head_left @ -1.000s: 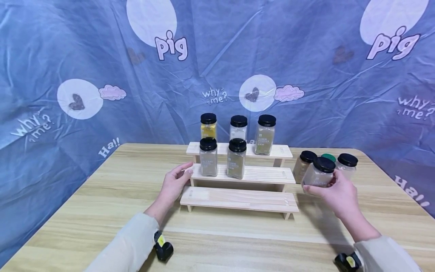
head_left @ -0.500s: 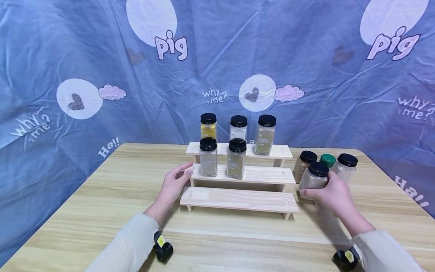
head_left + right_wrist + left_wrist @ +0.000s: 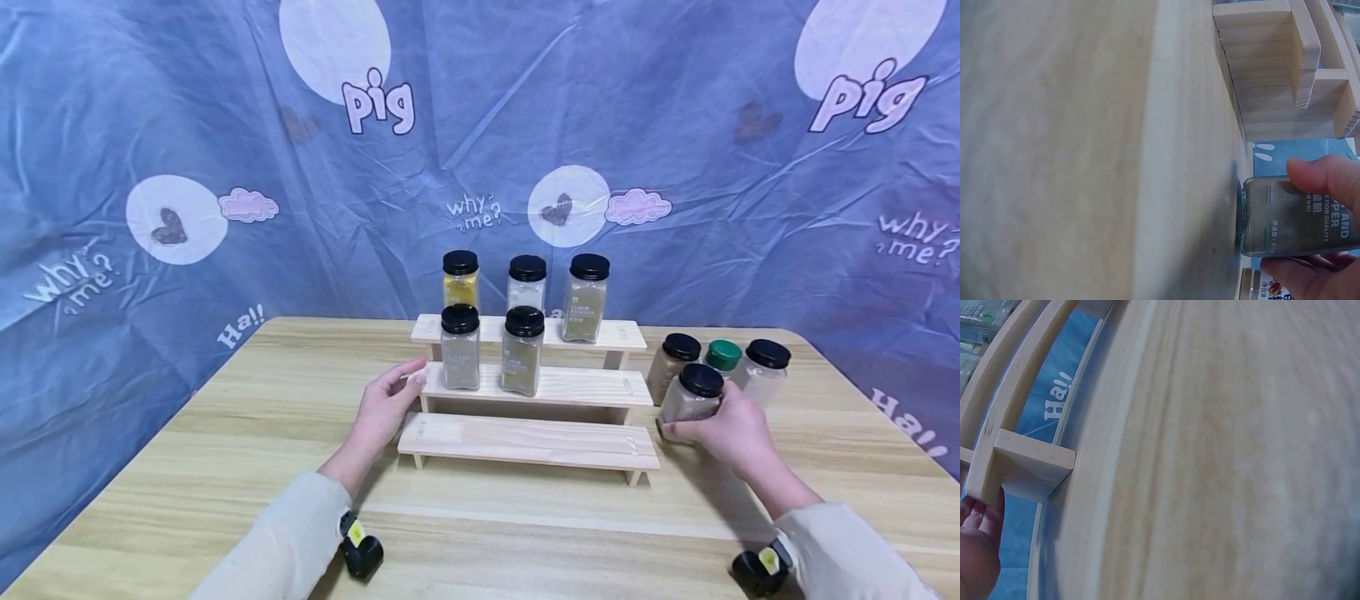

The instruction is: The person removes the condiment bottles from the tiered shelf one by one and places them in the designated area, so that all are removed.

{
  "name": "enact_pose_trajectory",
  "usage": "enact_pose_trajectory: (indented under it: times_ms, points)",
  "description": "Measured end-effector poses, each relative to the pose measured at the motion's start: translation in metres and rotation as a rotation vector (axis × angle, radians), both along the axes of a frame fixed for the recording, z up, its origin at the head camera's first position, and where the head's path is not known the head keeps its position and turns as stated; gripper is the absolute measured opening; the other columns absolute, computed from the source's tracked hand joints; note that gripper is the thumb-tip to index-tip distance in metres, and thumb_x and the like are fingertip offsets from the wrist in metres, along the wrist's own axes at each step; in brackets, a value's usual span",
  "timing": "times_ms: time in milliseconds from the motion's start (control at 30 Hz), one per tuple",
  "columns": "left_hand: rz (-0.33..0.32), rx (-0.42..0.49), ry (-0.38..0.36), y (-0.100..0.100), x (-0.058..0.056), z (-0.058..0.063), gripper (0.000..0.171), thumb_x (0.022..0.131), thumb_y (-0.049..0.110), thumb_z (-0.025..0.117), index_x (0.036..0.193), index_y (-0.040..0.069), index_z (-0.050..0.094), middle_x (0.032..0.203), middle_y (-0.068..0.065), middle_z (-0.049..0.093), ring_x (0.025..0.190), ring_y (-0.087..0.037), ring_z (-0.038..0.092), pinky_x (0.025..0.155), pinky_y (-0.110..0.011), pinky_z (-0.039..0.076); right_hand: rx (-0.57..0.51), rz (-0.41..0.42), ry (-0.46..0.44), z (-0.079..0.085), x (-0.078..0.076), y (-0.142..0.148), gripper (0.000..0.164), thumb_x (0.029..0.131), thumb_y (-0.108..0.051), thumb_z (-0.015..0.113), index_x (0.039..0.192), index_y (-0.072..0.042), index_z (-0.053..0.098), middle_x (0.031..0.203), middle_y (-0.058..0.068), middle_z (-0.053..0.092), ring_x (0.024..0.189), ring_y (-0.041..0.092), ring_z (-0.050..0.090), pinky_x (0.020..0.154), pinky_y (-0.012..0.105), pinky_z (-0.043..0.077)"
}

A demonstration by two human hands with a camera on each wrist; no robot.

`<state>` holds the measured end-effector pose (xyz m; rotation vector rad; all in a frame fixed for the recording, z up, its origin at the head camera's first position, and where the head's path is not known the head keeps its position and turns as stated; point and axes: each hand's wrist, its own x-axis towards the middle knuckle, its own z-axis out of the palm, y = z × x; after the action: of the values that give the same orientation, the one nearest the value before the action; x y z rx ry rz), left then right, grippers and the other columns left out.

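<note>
I see right hand gripping black-lidded jar between thumb left, fingers right; left hand pinches middle shelf's left end.

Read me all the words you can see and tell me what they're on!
"pig": twice on the blue backdrop
"why me?": three times on the backdrop
"Ha!!": on the backdrop, left and right
"CUMIN POWDER": top-shelf right jar
"AND", "PPER", "CTION QUALITY": held jar in the right hand, words partly covered
Too small or blurred: the held jar's small print, the other jars' labels, the wristbands' yellow tags.
</note>
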<state>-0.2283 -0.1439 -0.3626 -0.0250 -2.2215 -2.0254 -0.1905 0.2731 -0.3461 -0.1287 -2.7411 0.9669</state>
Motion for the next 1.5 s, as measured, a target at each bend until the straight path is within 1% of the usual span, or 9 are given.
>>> enact_pose_trajectory:
  times_ms: [300,500,700,867,1033,1200,1300,1400,1500]
  points:
    - [0.009,-0.002,-0.001,0.0,0.0,0.0,0.035,0.091,0.009,0.058,0.125,0.004,0.057,0.124,-0.017,0.057,0.088,-0.003,0.06,0.081,-0.023,0.053,-0.012,0.015,0.002,-0.002,-0.001,-0.001,0.084,0.055,-0.022,0.088,0.117,0.012,0.042,0.106,0.036,0.055,0.095,0.048,0.053,0.08,0.054,0.043]
    - [-0.001,-0.001,0.013,0.0,-0.001,-0.001,0.035,0.091,0.009,0.058,0.125,0.003,0.057,0.128,-0.015,0.055,0.09,-0.001,0.059,0.083,-0.022,0.052,-0.01,0.018,-0.012,-0.001,-0.002,-0.001,0.085,0.056,-0.023,0.087,0.117,0.013,0.041,0.106,0.037,0.054,0.096,0.049,0.052,0.079,0.054,0.043]
    - [0.0,-0.014,0.014,0.0,-0.001,-0.001,0.035,0.091,0.01,0.058,0.125,0.004,0.057,0.128,-0.015,0.056,0.094,-0.007,0.06,0.085,-0.024,0.051,-0.017,0.01,-0.015,-0.001,-0.001,-0.001,0.085,0.055,-0.021,0.087,0.118,0.014,0.041,0.107,0.037,0.054,0.096,0.049,0.052,0.081,0.055,0.043]
    - [0.001,-0.025,0.013,0.0,-0.001,0.0,0.035,0.091,0.012,0.058,0.125,0.004,0.057,0.125,-0.018,0.056,0.098,-0.011,0.06,0.087,-0.027,0.051,-0.04,0.017,-0.054,0.0,-0.002,0.0,0.091,0.057,-0.021,0.086,0.123,0.016,0.035,0.113,0.039,0.049,0.101,0.052,0.048,0.085,0.059,0.04]
    - [0.002,-0.016,0.009,0.0,-0.001,0.001,0.035,0.091,0.011,0.058,0.125,0.004,0.057,0.123,-0.018,0.058,0.095,-0.009,0.06,0.085,-0.025,0.052,-0.077,0.044,-0.093,0.003,-0.002,-0.002,0.097,0.06,-0.02,0.085,0.129,0.016,0.026,0.118,0.041,0.044,0.107,0.053,0.044,0.089,0.061,0.037]
    - [-0.002,-0.012,0.009,0.0,-0.001,0.001,0.035,0.091,0.011,0.059,0.125,0.004,0.057,0.126,-0.015,0.057,0.091,-0.004,0.06,0.083,-0.024,0.052,-0.119,0.079,-0.11,0.014,-0.001,-0.002,0.107,0.063,-0.02,0.084,0.135,0.016,0.014,0.125,0.042,0.036,0.113,0.055,0.037,0.094,0.064,0.032]
    - [-0.004,-0.012,0.011,0.0,-0.001,0.001,0.035,0.091,0.011,0.059,0.125,0.004,0.057,0.128,-0.013,0.055,0.091,-0.003,0.059,0.083,-0.025,0.052,-0.115,0.094,-0.081,0.024,0.0,-0.002,0.107,0.065,-0.021,0.083,0.138,0.014,0.013,0.126,0.042,0.036,0.113,0.053,0.038,0.092,0.061,0.035]
    - [-0.002,-0.011,0.008,0.0,-0.001,0.001,0.035,0.091,0.01,0.058,0.125,0.004,0.057,0.127,-0.015,0.056,0.092,-0.004,0.059,0.085,-0.027,0.052,-0.109,0.11,-0.052,0.035,0.001,-0.003,0.104,0.068,-0.021,0.082,0.14,0.011,0.013,0.126,0.041,0.038,0.111,0.05,0.04,0.087,0.056,0.039]
    - [-0.001,-0.01,0.004,0.0,0.0,0.001,0.035,0.091,0.01,0.058,0.125,0.004,0.057,0.127,-0.016,0.056,0.095,-0.008,0.06,0.086,-0.029,0.052,-0.109,0.109,-0.039,0.047,0.003,-0.007,0.104,0.071,-0.023,0.08,0.142,0.008,0.011,0.128,0.041,0.035,0.116,0.052,0.038,0.089,0.059,0.038]
